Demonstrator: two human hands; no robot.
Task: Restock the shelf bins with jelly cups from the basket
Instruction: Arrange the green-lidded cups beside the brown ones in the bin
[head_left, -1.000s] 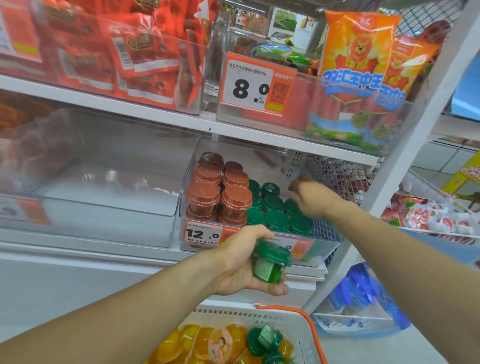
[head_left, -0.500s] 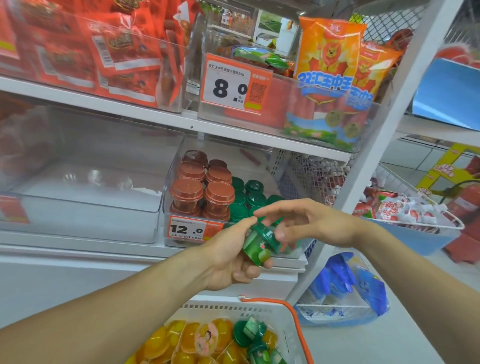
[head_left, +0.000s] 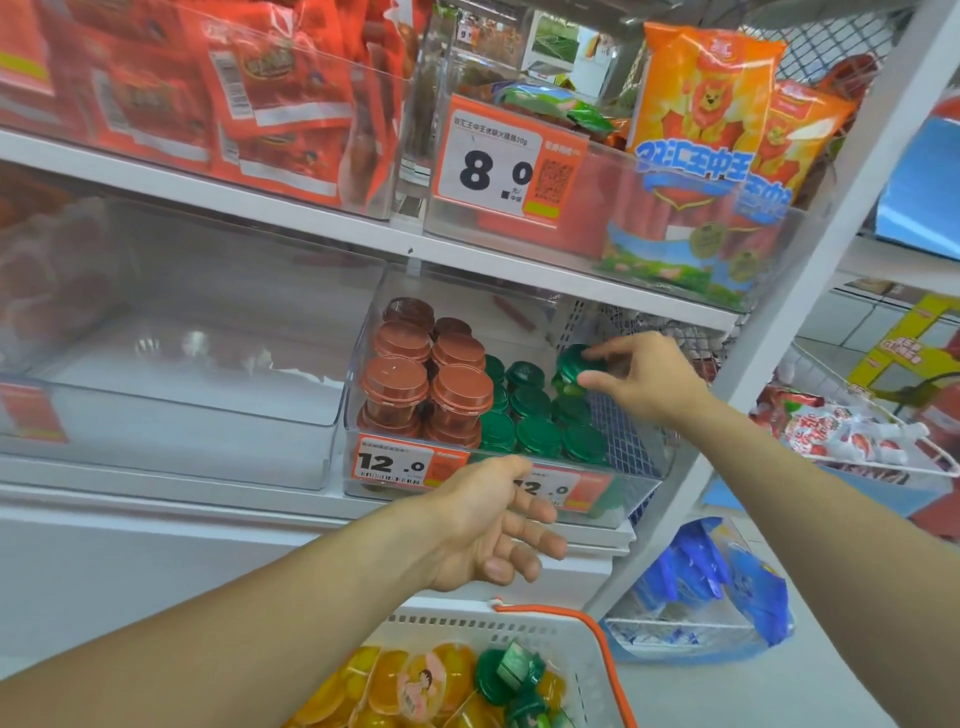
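Right hand: my right hand (head_left: 641, 376) reaches into the clear shelf bin (head_left: 358, 395), thumb and fingers pinching a green jelly cup (head_left: 574, 364) by its lid; the cup is tilted, at the back right of the bin above the other green cups.
Left hand: my left hand (head_left: 488, 525) hangs in front of the bin's lower edge, fingers loosely spread, holding nothing.
Bin contents: stacked brown-lidded cups (head_left: 428, 384) fill the left side; green-lidded cups (head_left: 535, 423) stand in rows on the right, beside a wire mesh wall.
Price tags: two orange tags reading 12.0 (head_left: 392, 462) sit on the bin's front face; my left hand partly covers the right one.
Basket: a white basket (head_left: 587, 654) with an orange handle is below my arms, holding yellow jelly cups (head_left: 384, 686) and a few green ones (head_left: 509, 675).
Neighbouring bin: a clear bin (head_left: 171, 415) stands just left.
Upper shelf: red snack packets (head_left: 270, 104) on the left, orange lion-printed bags (head_left: 701, 119) on the right, with an 8.0 tag (head_left: 493, 166) between them.
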